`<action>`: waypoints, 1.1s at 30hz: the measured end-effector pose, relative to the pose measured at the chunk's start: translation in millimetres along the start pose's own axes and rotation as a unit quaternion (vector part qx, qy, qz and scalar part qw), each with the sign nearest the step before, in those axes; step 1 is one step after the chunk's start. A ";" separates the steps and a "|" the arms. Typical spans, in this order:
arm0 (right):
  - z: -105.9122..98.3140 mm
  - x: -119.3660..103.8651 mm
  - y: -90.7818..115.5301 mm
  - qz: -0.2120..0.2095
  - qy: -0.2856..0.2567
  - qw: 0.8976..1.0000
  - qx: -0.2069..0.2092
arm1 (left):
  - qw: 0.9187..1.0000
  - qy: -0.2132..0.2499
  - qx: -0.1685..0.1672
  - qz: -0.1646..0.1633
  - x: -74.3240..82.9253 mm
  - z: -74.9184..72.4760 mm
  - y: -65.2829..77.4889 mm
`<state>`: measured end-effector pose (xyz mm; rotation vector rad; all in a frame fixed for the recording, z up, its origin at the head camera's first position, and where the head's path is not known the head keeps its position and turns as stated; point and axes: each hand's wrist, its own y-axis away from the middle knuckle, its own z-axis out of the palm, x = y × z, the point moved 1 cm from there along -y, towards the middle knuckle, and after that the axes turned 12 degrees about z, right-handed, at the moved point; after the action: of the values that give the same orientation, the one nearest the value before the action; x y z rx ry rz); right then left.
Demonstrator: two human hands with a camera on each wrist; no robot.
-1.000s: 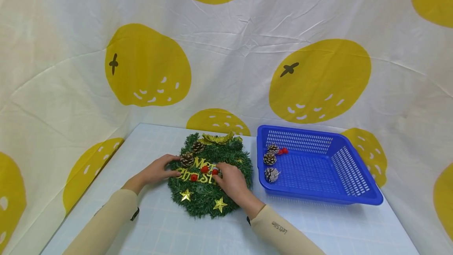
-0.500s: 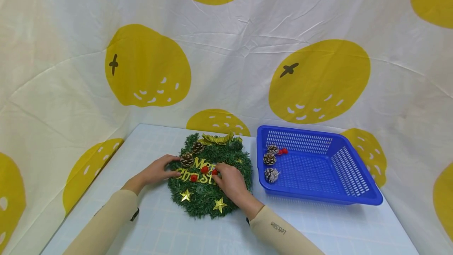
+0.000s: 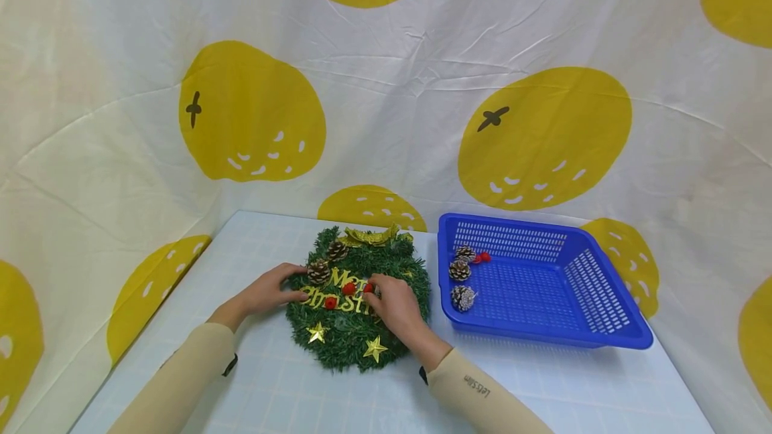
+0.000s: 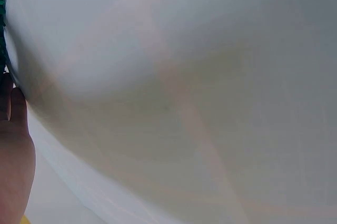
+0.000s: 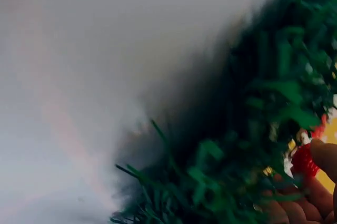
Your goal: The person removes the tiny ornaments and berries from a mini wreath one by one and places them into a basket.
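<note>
A green Christmas wreath (image 3: 344, 343) lies on the table, with gold "Merry Christmas" lettering (image 3: 344, 301) partly hidden by my right hand. My left hand (image 3: 268, 290) holds the wreath's left edge, thumb and fingers apart. With the thumb and fingers of my right hand (image 3: 395, 303) I pinch a red berry (image 5: 305, 162) at the right of the lettering. Two more red berries (image 3: 349, 288) sit among the letters. Pine cones (image 3: 318, 272) are at the wreath's upper left, gold stars (image 3: 374, 349) low on it, and a gold bow (image 3: 368, 237) on top.
A blue plastic basket (image 3: 543, 337) stands right of the wreath. Inside lie three pine cones (image 3: 462, 298) and a red berry sprig (image 3: 484, 257). A white curtain (image 3: 386, 119) with yellow fruit print hangs behind and beside the pale blue table (image 3: 289, 394).
My right fingers have shifted slightly up and right with the red berry, baring more of the lettering. The left hand and the wreath stay in place.
</note>
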<state>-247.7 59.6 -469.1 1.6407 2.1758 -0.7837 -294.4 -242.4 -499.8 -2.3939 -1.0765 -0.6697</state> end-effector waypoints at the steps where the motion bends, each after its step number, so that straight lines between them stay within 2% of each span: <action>1: -1.5 0.3 -1.5 0.007 -0.011 1.000 -0.003 | 1.000 -0.001 0.000 0.000 0.0 0.1 -0.1; 7: -12.4 0.9 -9.9 0.048 -0.073 0.996 -0.015 | 1.000 -0.001 0.001 0.000 0.5 -0.1 -0.7; 12: -19.6 0.3 -12.6 0.074 -0.084 0.994 -0.016 | 1.000 -0.002 0.000 0.001 1.6 -0.3 -0.5; 17: -26.2 -3.4 -14.4 0.077 -0.087 0.993 -0.005 | 1.000 -0.002 0.000 0.001 3.4 -0.7 -0.1; 23: -39.2 -11.7 -21.6 0.076 -0.119 0.990 0.011 | 1.000 -0.004 0.001 0.000 4.9 -0.6 0.4; 29: -62.1 -18.9 -33.3 0.068 -0.125 0.989 0.047 | 1.000 -0.001 0.002 0.000 2.9 -0.4 0.1; 33: -81.7 -21.4 -42.5 0.086 -0.136 0.985 0.059 | 1.000 0.000 0.003 0.000 1.2 -0.1 -0.2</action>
<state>-275.1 82.5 -381.6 1.6408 1.8053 -1.0335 -293.9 -241.7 -499.0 -2.3887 -1.0780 -0.6652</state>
